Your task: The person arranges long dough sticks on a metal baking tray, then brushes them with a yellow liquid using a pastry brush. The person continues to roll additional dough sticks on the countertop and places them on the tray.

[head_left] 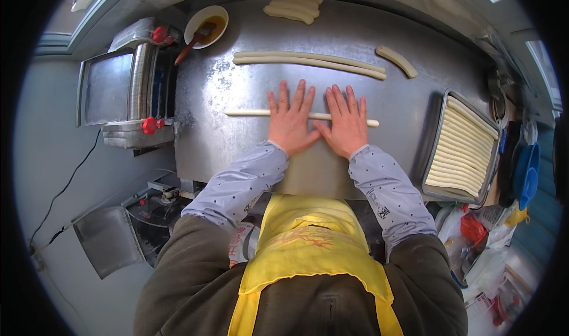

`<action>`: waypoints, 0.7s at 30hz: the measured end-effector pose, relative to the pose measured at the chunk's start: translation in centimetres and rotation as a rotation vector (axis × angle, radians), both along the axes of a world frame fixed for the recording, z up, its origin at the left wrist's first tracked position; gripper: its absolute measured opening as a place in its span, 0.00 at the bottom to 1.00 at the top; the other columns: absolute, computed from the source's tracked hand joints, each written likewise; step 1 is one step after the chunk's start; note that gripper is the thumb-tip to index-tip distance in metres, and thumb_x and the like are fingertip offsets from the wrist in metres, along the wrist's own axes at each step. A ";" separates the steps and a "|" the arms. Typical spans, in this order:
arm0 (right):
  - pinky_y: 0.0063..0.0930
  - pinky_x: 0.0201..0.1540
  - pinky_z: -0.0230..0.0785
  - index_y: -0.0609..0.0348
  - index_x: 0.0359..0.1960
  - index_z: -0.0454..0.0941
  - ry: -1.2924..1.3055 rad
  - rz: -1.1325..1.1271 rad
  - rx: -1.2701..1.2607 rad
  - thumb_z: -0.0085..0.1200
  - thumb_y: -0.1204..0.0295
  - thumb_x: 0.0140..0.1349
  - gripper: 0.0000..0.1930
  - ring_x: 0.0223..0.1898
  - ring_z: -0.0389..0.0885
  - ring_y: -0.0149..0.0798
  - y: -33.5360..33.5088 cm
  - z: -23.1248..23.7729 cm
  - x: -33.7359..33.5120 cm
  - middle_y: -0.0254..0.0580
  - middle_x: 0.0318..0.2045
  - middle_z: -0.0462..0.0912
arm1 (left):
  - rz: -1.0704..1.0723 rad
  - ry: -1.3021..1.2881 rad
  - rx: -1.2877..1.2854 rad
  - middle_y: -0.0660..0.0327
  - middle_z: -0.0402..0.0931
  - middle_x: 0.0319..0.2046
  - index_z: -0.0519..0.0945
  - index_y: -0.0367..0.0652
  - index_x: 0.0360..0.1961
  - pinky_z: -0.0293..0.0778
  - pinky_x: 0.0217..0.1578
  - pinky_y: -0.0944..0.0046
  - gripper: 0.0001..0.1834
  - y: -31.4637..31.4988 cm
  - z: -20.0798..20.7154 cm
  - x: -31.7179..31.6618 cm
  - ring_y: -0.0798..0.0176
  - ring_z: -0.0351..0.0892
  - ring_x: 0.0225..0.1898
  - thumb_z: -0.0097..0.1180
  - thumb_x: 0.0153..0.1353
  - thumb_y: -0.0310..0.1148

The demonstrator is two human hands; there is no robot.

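Note:
A thin dough rope (248,113) lies crosswise on the metal worktable (237,152), with both my palms pressed flat across it. My left hand (290,122) covers its middle, fingers spread and pointing away from me. Just right of that, my right hand (345,122) rests open over the rope, and the two thumbs meet. A rounded end of the rope sticks out past the right hand. Beyond my fingertips two longer dough ropes (308,62) lie side by side. One short dough piece (397,61) sits to their right.
A dough sheeter (127,87) with red knobs stands at the left. Near it is a white bowl (194,23) of yellow liquid with a brush (201,35). Several dough strips (293,6) lie at the far edge. At right, a metal tray (428,158) holds rows of dough sticks.

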State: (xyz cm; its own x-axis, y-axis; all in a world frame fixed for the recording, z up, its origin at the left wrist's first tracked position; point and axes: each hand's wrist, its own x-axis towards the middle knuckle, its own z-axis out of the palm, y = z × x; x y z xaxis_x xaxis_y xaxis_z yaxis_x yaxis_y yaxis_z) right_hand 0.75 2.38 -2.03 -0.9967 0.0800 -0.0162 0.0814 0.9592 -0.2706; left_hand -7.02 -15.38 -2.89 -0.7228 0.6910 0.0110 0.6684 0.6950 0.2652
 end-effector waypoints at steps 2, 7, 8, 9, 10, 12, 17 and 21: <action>0.63 0.84 0.34 0.54 0.83 0.58 -0.012 0.014 -0.022 0.56 0.37 0.69 0.49 0.85 0.49 0.52 -0.2 0.3 0.1 0.39 0.83 0.59 | -0.065 -0.013 0.038 0.52 0.53 0.84 0.60 0.46 0.83 0.37 0.76 0.18 0.54 0.7 0.0 0.7 0.31 0.44 0.84 0.63 0.59 0.57; 0.64 0.84 0.33 0.55 0.84 0.56 -0.245 0.105 -0.050 0.59 0.40 0.67 0.51 0.85 0.50 0.54 -0.5 2.8 6.9 0.46 0.83 0.58 | -0.086 -0.257 0.006 0.52 0.52 0.84 0.57 0.43 0.84 0.38 0.77 0.19 0.57 -1.2 1.8 6.6 0.35 0.43 0.85 0.66 0.58 0.57; 0.64 0.84 0.34 0.55 0.84 0.56 -0.361 0.115 -0.035 0.60 0.41 0.67 0.51 0.84 0.51 0.55 0.0 2.9 7.4 0.47 0.83 0.59 | -0.069 -0.333 -0.057 0.52 0.52 0.84 0.57 0.43 0.84 0.38 0.77 0.19 0.58 -1.3 2.1 6.6 0.35 0.43 0.85 0.66 0.57 0.57; 0.65 0.84 0.32 0.55 0.83 0.57 -0.333 0.104 -0.009 0.57 0.38 0.68 0.50 0.85 0.49 0.52 0.9 2.4 6.6 0.42 0.84 0.57 | -0.063 -0.296 -0.052 0.51 0.53 0.84 0.56 0.43 0.84 0.38 0.77 0.19 0.60 -0.7 2.0 5.6 0.33 0.44 0.84 0.68 0.56 0.60; 0.65 0.84 0.32 0.55 0.83 0.58 -0.197 0.059 -0.010 0.57 0.38 0.68 0.50 0.85 0.49 0.52 1.6 1.9 5.5 0.42 0.84 0.58 | -0.033 -0.177 0.018 0.52 0.52 0.84 0.57 0.44 0.84 0.38 0.78 0.20 0.60 0.1 1.7 4.3 0.34 0.43 0.85 0.67 0.57 0.62; 0.66 0.84 0.33 0.55 0.83 0.58 -0.018 -0.032 0.039 0.56 0.38 0.68 0.49 0.85 0.49 0.54 3.6 0.3 1.2 0.41 0.83 0.59 | 0.023 -0.009 0.069 0.54 0.50 0.85 0.58 0.45 0.83 0.37 0.78 0.23 0.60 2.8 0.8 -0.1 0.36 0.41 0.85 0.65 0.58 0.66; 0.68 0.83 0.34 0.53 0.83 0.59 -0.056 0.002 0.045 0.59 0.40 0.68 0.48 0.84 0.49 0.56 4.2 0.7 1.4 0.41 0.83 0.60 | -0.027 -0.052 0.047 0.50 0.54 0.83 0.59 0.43 0.83 0.38 0.75 0.17 0.58 1.2 1.2 -0.3 0.28 0.44 0.83 0.65 0.59 0.64; 0.67 0.83 0.38 0.53 0.82 0.61 -0.295 0.059 0.037 0.55 0.39 0.70 0.46 0.84 0.50 0.54 2.1 3.0 8.7 0.39 0.82 0.61 | -0.039 -0.263 -0.147 0.51 0.53 0.84 0.59 0.44 0.83 0.36 0.75 0.16 0.58 -3.2 2.6 5.4 0.27 0.43 0.83 0.64 0.61 0.67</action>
